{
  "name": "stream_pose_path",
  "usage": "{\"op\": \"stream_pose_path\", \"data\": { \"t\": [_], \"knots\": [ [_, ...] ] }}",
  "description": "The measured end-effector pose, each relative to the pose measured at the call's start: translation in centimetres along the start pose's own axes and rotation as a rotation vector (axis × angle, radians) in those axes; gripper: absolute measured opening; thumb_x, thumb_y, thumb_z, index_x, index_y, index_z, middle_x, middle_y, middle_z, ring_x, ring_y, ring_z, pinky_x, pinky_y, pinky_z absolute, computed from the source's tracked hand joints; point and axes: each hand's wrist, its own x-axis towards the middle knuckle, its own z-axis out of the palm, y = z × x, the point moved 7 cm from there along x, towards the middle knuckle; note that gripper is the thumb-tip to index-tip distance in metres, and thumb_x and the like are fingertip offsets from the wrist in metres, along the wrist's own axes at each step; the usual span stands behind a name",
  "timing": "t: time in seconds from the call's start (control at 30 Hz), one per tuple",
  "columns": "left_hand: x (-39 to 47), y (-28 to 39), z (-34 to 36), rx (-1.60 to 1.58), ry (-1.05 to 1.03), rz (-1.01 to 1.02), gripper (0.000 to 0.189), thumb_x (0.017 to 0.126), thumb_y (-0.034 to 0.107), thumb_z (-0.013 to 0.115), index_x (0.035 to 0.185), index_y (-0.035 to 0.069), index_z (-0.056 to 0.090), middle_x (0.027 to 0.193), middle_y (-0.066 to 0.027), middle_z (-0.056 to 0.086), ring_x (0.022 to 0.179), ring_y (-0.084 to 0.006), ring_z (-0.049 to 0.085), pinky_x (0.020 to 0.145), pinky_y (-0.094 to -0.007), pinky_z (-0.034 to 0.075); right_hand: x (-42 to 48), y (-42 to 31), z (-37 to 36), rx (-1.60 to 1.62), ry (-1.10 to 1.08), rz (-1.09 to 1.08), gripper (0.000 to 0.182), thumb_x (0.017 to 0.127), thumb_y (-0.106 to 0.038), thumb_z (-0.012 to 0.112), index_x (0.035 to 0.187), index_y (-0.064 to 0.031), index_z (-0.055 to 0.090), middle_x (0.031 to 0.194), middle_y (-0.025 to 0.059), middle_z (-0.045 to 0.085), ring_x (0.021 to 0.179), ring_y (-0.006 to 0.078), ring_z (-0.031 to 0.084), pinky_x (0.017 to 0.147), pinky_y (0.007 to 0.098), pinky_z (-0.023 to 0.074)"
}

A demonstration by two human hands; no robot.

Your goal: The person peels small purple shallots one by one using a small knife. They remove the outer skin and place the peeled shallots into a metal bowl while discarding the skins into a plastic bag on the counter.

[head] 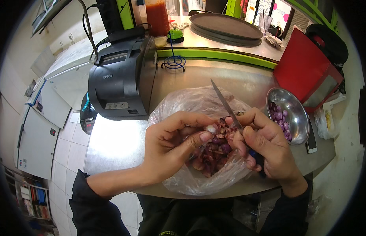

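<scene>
Between the thumb and fingers of my left hand (174, 144) is a small shallot (211, 129), its pale end showing. My right hand (265, 144) grips a knife by its dark blue handle (256, 159). The narrow knife blade (225, 101) points up and away, tilted to the left. Both hands are over an open clear plastic bag (197, 183) with shallots and loose reddish skins (211, 162) in it. To the right of my right hand stands a steel bowl (296, 118) containing several peeled purple shallots (279, 116).
A black Epson receipt printer (121, 79) stands at the left of the steel table (112, 162). Behind the bag is a blue wire bill spike (173, 62). A red box-like holder (304, 70) is at the right, with a phone (311, 138) beside the bowl. Round trays (225, 28) lie on the back counter.
</scene>
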Motion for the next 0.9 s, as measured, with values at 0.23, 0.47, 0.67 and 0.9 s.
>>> {"op": "stream_pose_path", "data": {
  "t": [0.23, 0.47, 0.67, 0.9],
  "knots": [
    [-0.1, 0.6, 0.0, 0.014, 0.029, 0.016, 0.025, 0.088, -0.002, 0.065, 0.113, -0.001, 0.061, 0.110, -0.0110, 0.065, 0.080, -0.0112, 0.067, 0.056, -0.0191, 0.053, 0.1, -0.6, -0.4, -0.330, 0.005, 0.120, 0.031, 0.101, -0.019, 0.045, 0.122, 0.0019, 0.052, 0.076, -0.0001, 0.056, 0.059, 0.0031, 0.047, 0.054, 0.0195, 0.0388],
    [-0.2, 0.5, 0.2, -0.039, -0.030, 0.127, 0.022, 0.084, -0.006, 0.067, 0.106, -0.004, 0.063, 0.114, -0.0115, 0.059, 0.085, -0.0147, 0.067, 0.059, -0.0196, 0.055, 0.1, -0.1, -0.7, -0.363, 0.025, 0.102, 0.032, 0.099, -0.017, 0.050, 0.125, 0.0016, 0.047, 0.080, 0.0013, 0.059, 0.061, 0.0048, 0.049, 0.055, 0.0205, 0.0394],
    [0.1, 0.8, 0.4, -0.053, -0.064, 0.037, 0.026, 0.085, -0.007, 0.065, 0.110, -0.004, 0.059, 0.115, -0.0145, 0.062, 0.095, -0.0147, 0.065, 0.067, -0.0202, 0.054, -0.1, -2.1, 0.4, -0.583, -0.038, -0.306, 0.048, 0.093, -0.010, 0.056, 0.136, 0.0007, 0.037, 0.106, 0.0105, 0.060, 0.084, 0.0145, 0.061, 0.075, 0.0271, 0.0473],
    [0.1, 0.5, -0.2, -0.178, 0.041, 0.082, 0.056, 0.082, 0.007, 0.075, 0.119, 0.006, 0.032, 0.106, -0.0193, 0.068, 0.086, -0.0142, 0.068, 0.075, -0.0228, 0.054, -0.1, -2.4, 1.8, -0.659, -0.118, -0.408, 0.045, 0.091, -0.007, 0.060, 0.134, -0.0022, 0.047, 0.120, 0.0157, 0.060, 0.103, 0.0225, 0.062, 0.091, 0.0327, 0.0467]
  ]
}}
